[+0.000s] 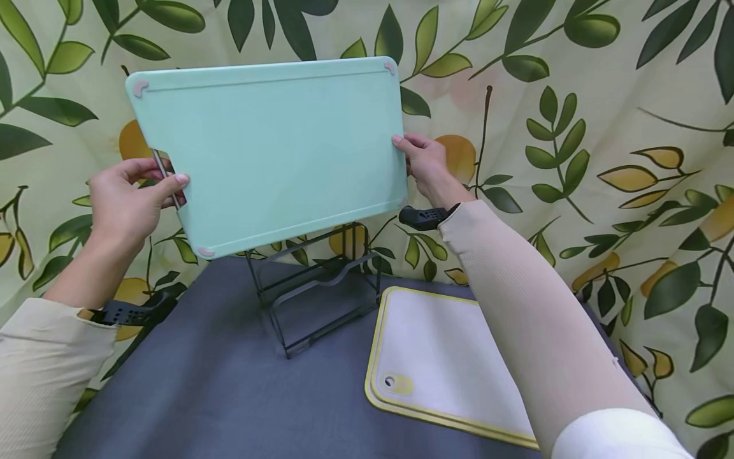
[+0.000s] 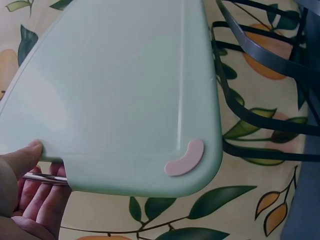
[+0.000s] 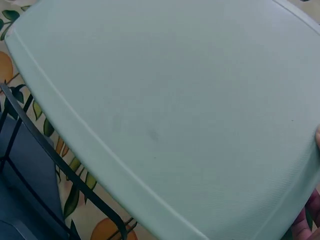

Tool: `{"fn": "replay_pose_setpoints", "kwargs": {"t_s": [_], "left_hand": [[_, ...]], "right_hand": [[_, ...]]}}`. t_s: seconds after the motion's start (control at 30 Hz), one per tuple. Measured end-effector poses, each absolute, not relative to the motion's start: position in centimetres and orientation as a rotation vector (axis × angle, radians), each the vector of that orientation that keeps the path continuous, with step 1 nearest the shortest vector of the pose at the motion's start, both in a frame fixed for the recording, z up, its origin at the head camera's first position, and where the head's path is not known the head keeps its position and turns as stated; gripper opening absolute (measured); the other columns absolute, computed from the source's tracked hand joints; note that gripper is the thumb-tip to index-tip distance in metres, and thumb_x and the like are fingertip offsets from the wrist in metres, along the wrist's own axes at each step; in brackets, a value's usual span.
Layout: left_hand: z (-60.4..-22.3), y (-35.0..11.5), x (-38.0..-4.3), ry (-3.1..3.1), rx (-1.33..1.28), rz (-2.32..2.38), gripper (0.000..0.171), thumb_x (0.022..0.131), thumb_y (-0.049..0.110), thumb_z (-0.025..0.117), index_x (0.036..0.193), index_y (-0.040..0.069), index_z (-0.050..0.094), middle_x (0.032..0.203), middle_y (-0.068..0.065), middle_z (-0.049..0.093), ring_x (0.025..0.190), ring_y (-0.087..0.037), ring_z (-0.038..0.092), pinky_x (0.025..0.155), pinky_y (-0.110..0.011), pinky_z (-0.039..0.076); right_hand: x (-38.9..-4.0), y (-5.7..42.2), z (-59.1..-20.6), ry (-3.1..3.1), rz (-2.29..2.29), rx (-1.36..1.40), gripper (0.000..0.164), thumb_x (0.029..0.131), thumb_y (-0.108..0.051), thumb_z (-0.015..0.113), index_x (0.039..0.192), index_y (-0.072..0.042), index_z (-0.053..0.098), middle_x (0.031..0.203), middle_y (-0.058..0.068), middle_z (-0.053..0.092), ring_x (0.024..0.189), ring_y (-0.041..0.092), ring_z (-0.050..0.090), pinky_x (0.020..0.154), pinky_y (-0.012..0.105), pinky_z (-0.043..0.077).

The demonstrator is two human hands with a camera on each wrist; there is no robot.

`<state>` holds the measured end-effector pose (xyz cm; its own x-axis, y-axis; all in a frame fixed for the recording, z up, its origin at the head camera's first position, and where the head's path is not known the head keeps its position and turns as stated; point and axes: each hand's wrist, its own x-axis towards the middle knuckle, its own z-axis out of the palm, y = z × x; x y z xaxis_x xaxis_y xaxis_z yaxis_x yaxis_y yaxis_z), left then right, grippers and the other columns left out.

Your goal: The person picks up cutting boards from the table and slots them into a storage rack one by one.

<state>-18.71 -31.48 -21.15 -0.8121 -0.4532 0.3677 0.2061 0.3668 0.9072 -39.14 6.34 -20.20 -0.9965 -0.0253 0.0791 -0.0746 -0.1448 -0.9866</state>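
Note:
A mint-green cutting board (image 1: 269,153) with pink corner pads is held up, tilted, above the dark wire rack (image 1: 329,282). My left hand (image 1: 129,197) grips its left edge at a cut-out with a metal handle bar (image 2: 47,178), thumb on the front face and fingers behind the bar. On the opposite edge, my right hand (image 1: 427,162) pinches the board, thumb in front and fingers behind. In the right wrist view, the board fills most of the picture and only some of the fingers (image 3: 302,227) show at the right border.
A white cutting board (image 1: 441,344) with a yellow rim lies on the grey-blue table (image 1: 229,382), right of the rack and partly hidden by my right sleeve. Behind the table hangs a leaf-and-fruit patterned cloth (image 1: 619,255). Both wrists wear black straps.

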Motion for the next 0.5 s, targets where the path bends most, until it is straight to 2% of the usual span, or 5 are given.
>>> {"fn": "replay_pose_setpoints", "kwargs": {"t_s": [0.1,0.27,0.4,0.5], "left_hand": [[-21.1,-31.5,-18.8,-1.992,0.192,-1.538,0.029,0.084,0.015,0.081,0.108,0.011,0.065,0.091,0.003,0.054,0.065,0.004,0.068,0.062,-0.013,0.056],[-21.3,-31.2,-19.2,-1.963,0.206,-1.475,0.025,0.085,0.01,0.079,0.106,0.014,0.066,0.089,0.004,0.055,0.062,0.005,0.068,0.062,-0.012,0.056],[-21.3,-31.0,-19.5,-1.999,0.231,-1.351,0.024,0.089,0.012,0.076,0.11,0.015,0.065,0.089,0.008,0.056,0.062,0.009,0.066,0.065,-0.01,0.054],[-21.3,-31.0,-19.6,-2.009,0.243,-1.304,0.023,0.09,0.014,0.075,0.11,0.016,0.065,0.089,0.01,0.056,0.062,0.011,0.065,0.067,-0.008,0.053]], "right_hand": [[-39.3,5.9,-20.3,-2.019,2.325,0.114,0.034,0.091,-0.024,0.076,0.123,-0.013,0.074,0.101,-0.002,0.066,0.083,0.013,0.06,0.077,0.028,0.052],[-39.6,5.4,-20.5,-1.99,2.289,0.138,0.034,0.092,-0.024,0.075,0.124,-0.012,0.074,0.103,-0.001,0.067,0.083,0.013,0.061,0.088,0.031,0.054],[-39.9,4.9,-20.6,-1.969,2.266,0.154,0.035,0.094,-0.025,0.073,0.127,-0.012,0.072,0.114,0.003,0.069,0.089,0.014,0.062,0.091,0.032,0.053],[-40.0,4.5,-20.6,-1.971,2.259,0.173,0.037,0.095,-0.024,0.071,0.131,-0.012,0.07,0.128,0.007,0.068,0.102,0.017,0.065,0.099,0.033,0.052]]}}
